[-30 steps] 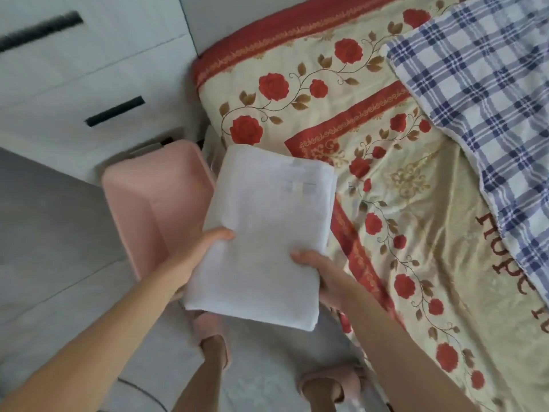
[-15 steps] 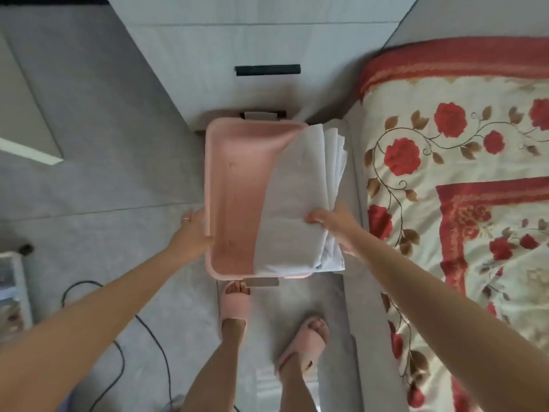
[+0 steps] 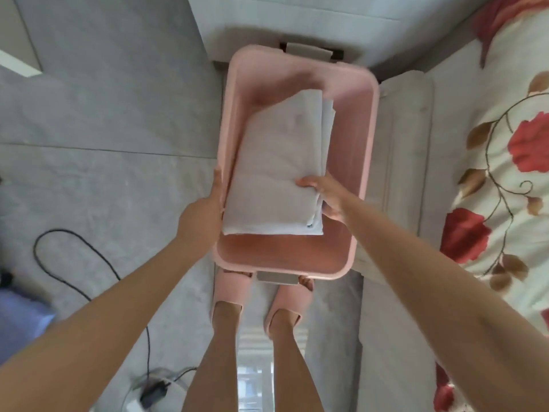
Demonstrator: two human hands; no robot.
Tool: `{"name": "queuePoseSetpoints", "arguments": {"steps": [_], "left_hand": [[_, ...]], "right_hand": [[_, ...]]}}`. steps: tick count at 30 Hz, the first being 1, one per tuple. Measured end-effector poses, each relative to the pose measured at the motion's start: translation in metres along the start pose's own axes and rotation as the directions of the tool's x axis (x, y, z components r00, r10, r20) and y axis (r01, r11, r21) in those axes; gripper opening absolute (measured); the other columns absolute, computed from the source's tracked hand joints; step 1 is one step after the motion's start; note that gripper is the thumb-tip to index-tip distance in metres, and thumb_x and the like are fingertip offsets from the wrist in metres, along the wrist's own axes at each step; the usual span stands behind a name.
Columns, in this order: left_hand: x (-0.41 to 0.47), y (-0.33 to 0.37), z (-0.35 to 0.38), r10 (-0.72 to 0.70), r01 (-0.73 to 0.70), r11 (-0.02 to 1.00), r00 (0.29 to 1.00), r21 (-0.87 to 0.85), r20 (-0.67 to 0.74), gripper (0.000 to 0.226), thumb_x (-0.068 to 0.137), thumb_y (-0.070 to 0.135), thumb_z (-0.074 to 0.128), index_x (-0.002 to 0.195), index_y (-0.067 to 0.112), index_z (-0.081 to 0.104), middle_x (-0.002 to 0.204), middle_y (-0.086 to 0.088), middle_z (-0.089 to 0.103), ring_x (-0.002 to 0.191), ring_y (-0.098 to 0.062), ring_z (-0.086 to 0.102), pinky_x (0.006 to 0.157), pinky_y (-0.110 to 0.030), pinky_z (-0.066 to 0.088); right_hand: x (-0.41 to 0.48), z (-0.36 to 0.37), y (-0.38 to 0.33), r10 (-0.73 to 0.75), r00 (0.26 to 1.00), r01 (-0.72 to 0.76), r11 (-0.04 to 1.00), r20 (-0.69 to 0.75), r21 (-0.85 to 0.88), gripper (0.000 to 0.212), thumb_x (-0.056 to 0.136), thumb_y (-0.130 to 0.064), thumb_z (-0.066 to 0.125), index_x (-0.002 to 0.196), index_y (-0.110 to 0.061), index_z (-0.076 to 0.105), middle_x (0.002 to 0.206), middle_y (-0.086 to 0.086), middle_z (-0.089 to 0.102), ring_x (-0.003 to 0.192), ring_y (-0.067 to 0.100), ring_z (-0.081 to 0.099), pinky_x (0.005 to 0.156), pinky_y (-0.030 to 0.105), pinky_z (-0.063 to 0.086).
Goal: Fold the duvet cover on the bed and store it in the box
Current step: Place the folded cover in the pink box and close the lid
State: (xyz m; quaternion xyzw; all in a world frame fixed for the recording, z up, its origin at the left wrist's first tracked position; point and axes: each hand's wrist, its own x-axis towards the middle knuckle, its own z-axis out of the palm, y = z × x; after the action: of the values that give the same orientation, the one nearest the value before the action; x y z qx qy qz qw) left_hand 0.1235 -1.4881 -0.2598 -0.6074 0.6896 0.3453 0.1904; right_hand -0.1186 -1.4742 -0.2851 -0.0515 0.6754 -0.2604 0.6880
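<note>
Duvet cover [image 3: 276, 173], white and folded into a rectangular stack, sits within the outline of the pink box [image 3: 368, 144], toward its left wall; you cannot tell whether it rests on the bottom. The rose-patterned bed [image 3: 505, 144] runs along your right. The box stands on the grey floor [image 3: 104, 173] just beside the bed. Your right grip [image 3: 326, 197] pinches the cover's right edge, thumb on top. Your left grip [image 3: 205, 215] lies at the box's left rim against the cover; its fingers are mostly hidden, so you cannot tell if it clasps anything.
</note>
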Motion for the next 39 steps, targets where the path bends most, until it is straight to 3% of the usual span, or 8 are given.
{"name": "queuePoseSetpoints", "arguments": {"steps": [8,12,15,20,27,30,35,39], "left_hand": [[0.006,-0.002,0.022,0.019,-0.017,1.000,0.997,0.023,-0.070,0.087,0.088,-0.001,0.042,0.149,0.022,-0.017,0.064,-0.011,0.051,0.051,-0.024,0.046,0.049,-0.032,0.034],[0.001,-0.001,0.032,-0.003,0.008,0.998,0.997,0.064,-0.077,0.093,0.083,-0.002,0.044,0.149,0.019,-0.017,0.058,-0.008,0.043,0.047,-0.020,0.039,0.044,-0.030,0.026],[0.000,-0.001,0.036,-0.006,0.012,0.998,0.996,0.061,-0.093,0.097,0.080,-0.001,0.047,0.149,0.020,-0.018,0.056,-0.007,0.041,0.045,-0.019,0.038,0.041,-0.028,0.024],[-0.001,-0.005,0.037,0.015,-0.012,0.999,0.995,0.036,-0.103,0.095,0.081,0.000,0.048,0.150,0.020,-0.014,0.055,-0.008,0.040,0.045,-0.021,0.038,0.042,-0.028,0.023],[0.008,-0.018,0.035,0.107,-0.119,0.987,0.988,-0.111,-0.113,0.078,0.094,0.015,0.045,0.151,0.025,-0.007,0.058,-0.016,0.050,0.050,-0.029,0.048,0.053,-0.036,0.044],[0.011,-0.015,0.039,0.093,-0.097,0.995,0.992,-0.040,-0.080,0.080,0.094,0.014,0.045,0.150,0.022,-0.012,0.055,-0.008,0.041,0.048,-0.021,0.042,0.049,-0.031,0.032],[0.008,-0.017,0.040,0.055,-0.054,0.998,0.998,0.014,-0.028,0.082,0.095,0.014,0.046,0.149,0.020,-0.016,0.056,-0.007,0.041,0.049,-0.021,0.041,0.053,-0.033,0.035],[0.005,-0.010,0.028,0.031,-0.033,0.998,0.999,0.060,0.034,0.080,0.097,0.014,0.041,0.147,0.019,-0.021,0.058,-0.006,0.039,0.053,-0.023,0.045,0.055,-0.034,0.034]], "right_hand": [[0.077,-0.011,0.062,0.194,0.980,-0.197,0.972,-0.029,-0.127,0.022,0.085,-0.002,0.060,0.107,-0.007,0.059,0.104,0.009,0.066,0.101,0.025,0.062,0.102,0.040,0.043],[0.095,-0.012,0.093,0.114,0.932,-0.257,0.878,-0.345,-0.404,0.081,0.084,-0.007,0.065,0.148,-0.013,0.016,0.146,0.014,0.037,0.128,0.030,0.043,0.109,0.042,0.034],[0.097,0.003,0.103,0.027,0.913,-0.312,0.688,-0.407,-0.655,0.117,0.080,-0.015,0.073,0.147,-0.017,-0.023,0.156,0.016,-0.001,0.140,0.033,0.022,0.113,0.039,0.022],[0.095,0.021,0.130,0.190,0.871,-0.456,0.656,-0.454,-0.601,0.145,0.063,-0.026,0.088,0.140,-0.032,-0.035,0.153,0.018,0.009,0.137,0.033,0.031,0.111,0.042,0.026],[0.101,0.002,0.171,-0.192,0.948,-0.142,0.458,-0.254,-0.878,0.093,0.088,-0.020,0.056,0.148,-0.039,-0.012,0.155,0.019,-0.005,0.137,0.040,0.026,0.112,0.043,0.029],[0.106,0.003,0.174,-0.154,0.964,-0.145,0.385,-0.218,-0.912,0.067,0.098,-0.028,0.033,0.149,-0.041,-0.009,0.157,0.017,-0.002,0.143,0.037,0.011,0.115,0.051,0.017],[0.084,0.006,0.123,0.042,0.985,-0.172,0.150,-0.167,-0.974,0.059,0.100,-0.023,0.031,0.151,-0.037,0.005,0.146,0.019,0.033,0.129,0.034,0.043,0.101,0.039,0.039],[0.028,0.002,0.065,-0.207,0.962,-0.096,0.353,-0.177,-0.931,0.045,0.093,-0.014,0.038,0.138,-0.019,0.044,0.137,0.011,0.047,0.123,0.031,0.048,0.095,0.038,0.042]]}}
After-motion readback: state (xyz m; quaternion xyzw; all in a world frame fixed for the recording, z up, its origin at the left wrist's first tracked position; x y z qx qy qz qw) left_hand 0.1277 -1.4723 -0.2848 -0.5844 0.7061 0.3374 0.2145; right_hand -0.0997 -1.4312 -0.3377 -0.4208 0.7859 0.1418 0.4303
